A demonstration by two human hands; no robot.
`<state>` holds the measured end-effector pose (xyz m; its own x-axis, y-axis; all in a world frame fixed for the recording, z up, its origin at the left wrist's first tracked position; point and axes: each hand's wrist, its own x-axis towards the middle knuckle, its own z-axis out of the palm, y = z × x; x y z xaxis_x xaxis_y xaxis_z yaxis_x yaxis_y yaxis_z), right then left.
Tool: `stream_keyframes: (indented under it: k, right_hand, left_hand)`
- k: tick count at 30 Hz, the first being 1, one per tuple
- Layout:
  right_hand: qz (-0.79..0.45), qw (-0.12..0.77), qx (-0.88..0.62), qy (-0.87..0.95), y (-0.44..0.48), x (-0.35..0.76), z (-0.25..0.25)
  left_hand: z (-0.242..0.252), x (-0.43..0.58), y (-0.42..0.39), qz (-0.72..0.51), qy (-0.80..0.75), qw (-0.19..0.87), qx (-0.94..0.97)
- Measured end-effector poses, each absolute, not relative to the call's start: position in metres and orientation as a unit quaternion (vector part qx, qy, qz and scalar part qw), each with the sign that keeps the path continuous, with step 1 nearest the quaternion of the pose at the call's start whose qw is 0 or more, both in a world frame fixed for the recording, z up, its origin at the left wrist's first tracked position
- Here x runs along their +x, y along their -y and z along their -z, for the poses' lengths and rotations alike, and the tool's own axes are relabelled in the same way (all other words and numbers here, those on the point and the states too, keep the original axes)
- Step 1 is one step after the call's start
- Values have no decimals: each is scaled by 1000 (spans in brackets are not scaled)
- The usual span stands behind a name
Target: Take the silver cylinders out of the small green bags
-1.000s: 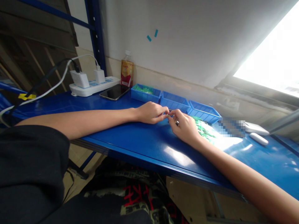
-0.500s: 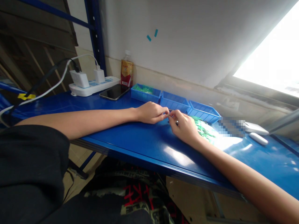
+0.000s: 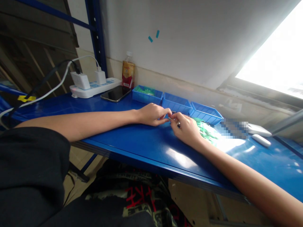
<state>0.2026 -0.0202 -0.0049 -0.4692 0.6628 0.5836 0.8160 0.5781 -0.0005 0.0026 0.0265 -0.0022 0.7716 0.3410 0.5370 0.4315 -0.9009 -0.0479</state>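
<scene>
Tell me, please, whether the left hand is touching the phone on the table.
Apart: the head view shows a stretch of blue tabletop between the left hand and the phone.

A small slim piece (image 3: 170, 119), mostly hidden, is pinched in the right grip (image 3: 186, 128), its visible end at the left grip's (image 3: 151, 114) fingertips; a shiny bit (image 3: 178, 125) shows among the right grip's fingers

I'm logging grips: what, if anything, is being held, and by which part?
A small piece seems pinched where the left hand and right hand meet; too hidden to tell what it is or which part is held.
</scene>
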Motion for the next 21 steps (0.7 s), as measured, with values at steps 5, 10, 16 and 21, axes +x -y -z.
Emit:
stream_keyframes:
  k: [5, 10, 16, 21]
  right_hand:
    - [139, 255, -450, 844, 19, 203, 5]
    - [125, 249, -454, 846, 19, 204, 5]
    - [124, 278, -450, 840, 22, 202, 3]
    - [142, 274, -440, 843, 22, 201, 3]
  left_hand:
    - [3, 3, -27, 263, 221, 90, -935]
    - [3, 4, -27, 259, 253, 108, -926]
    - [3, 4, -28, 257, 241, 109, -930]
    - [2, 4, -28, 248, 237, 105, -934]
